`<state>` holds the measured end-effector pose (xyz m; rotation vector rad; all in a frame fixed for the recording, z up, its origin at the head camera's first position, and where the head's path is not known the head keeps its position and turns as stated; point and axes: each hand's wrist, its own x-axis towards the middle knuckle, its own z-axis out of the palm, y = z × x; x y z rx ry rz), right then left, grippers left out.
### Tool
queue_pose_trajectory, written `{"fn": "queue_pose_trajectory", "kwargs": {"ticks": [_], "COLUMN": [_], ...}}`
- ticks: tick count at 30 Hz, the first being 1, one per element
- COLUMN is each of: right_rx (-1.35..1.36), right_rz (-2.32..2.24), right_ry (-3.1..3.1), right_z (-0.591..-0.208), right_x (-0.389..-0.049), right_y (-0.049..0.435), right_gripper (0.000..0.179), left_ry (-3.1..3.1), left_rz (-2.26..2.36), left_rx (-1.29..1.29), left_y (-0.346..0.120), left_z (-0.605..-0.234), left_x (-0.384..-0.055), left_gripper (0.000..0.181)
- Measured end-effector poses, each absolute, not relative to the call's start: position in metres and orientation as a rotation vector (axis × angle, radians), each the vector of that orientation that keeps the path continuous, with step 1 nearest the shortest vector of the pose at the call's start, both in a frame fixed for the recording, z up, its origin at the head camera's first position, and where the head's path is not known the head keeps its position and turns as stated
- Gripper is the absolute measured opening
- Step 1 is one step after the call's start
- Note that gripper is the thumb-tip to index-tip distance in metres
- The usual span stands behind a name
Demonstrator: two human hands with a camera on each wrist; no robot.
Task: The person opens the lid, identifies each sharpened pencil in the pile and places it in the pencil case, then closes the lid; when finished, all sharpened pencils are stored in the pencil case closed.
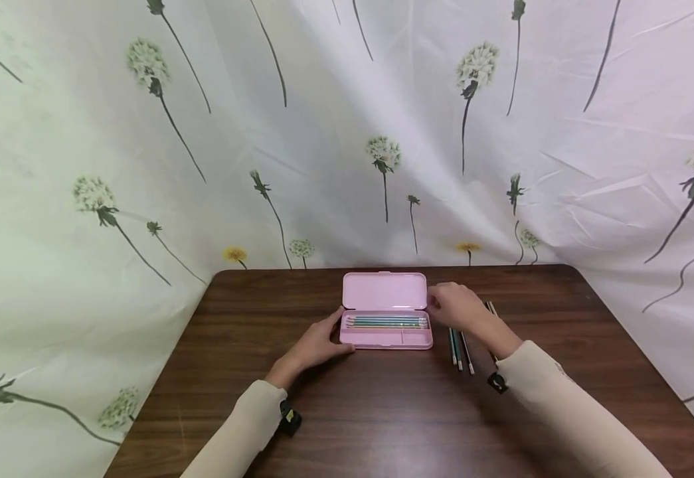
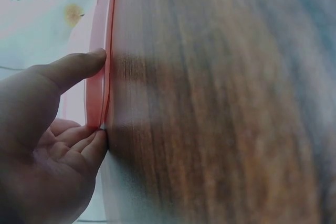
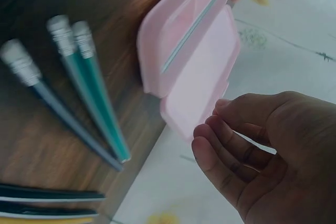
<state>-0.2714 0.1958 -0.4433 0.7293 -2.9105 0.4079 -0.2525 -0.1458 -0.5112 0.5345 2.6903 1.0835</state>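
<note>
A pink pencil case [image 1: 370, 338] lies on the table with its lid [image 1: 384, 291] raised toward the back. Several pencils [image 1: 385, 321] lie side by side in its long rear compartment. My left hand [image 1: 315, 343] holds the case at its front left corner, thumb on the front wall and fingers at the left end. Beside the lid's right edge is my right hand [image 1: 459, 308], with loosely bent fingers and nothing seen between them. In the right wrist view its fingertips [image 3: 205, 150] overlap the lid's edge.
Right of the case lie loose pencils: two teal pencils [image 3: 98, 98] and a dark pencil [image 3: 71, 121], eraser ends toward me. More pencils [image 3: 50, 199] lie farther right, partly under my right forearm. A dandelion-print cloth [image 1: 323, 133] hangs behind the wooden table [image 1: 358, 411].
</note>
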Motion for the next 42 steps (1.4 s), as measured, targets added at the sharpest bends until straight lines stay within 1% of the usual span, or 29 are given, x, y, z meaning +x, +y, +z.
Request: {"fn": "queue_pose_trajectory", "kwargs": {"ticks": [7,12,17,22,33,36,40,42], "right_rx": [0.618,0.59,0.581,0.505,0.371,0.352,0.32,0.306], "right_rz": [0.498,0.539,0.586,0.599,0.523,0.479,0.394,0.38], "right_ry": [-2.979,-3.005,-3.017,-3.047,-3.085,-3.051,-3.032,-3.054], "right_z": [-0.457,-0.47,-0.481,-0.484,-0.486,-0.512,-0.559,-0.569], "right_x": [-0.265,-0.262,-0.26,-0.257,-0.257,-0.272,-0.302,-0.308], "right_y": [0.221,0.231,0.234,0.234,0.236,0.248,0.27,0.275], "right_gripper": [0.008,0.005,0.005,0.006,0.015,0.021,0.031,0.034], "left_ry": [2.687,2.684,2.685,2.679,2.688,2.69,2.686,2.687], "left_rz": [1.08,1.085,1.093,1.096,1.057,1.069,1.082,1.08], "left_rx": [0.536,0.539,0.541,0.525,0.522,0.525,0.51,0.508], "left_y": [-0.145,-0.145,-0.145,-0.144,-0.145,-0.145,-0.145,-0.145], "left_z": [-0.508,-0.508,-0.511,-0.512,-0.509,-0.508,-0.508,-0.508], "left_x": [-0.251,-0.25,-0.251,-0.251,-0.25,-0.25,-0.249,-0.249], "left_gripper": [0.097,0.097,0.097,0.097,0.097,0.096,0.096,0.096]}}
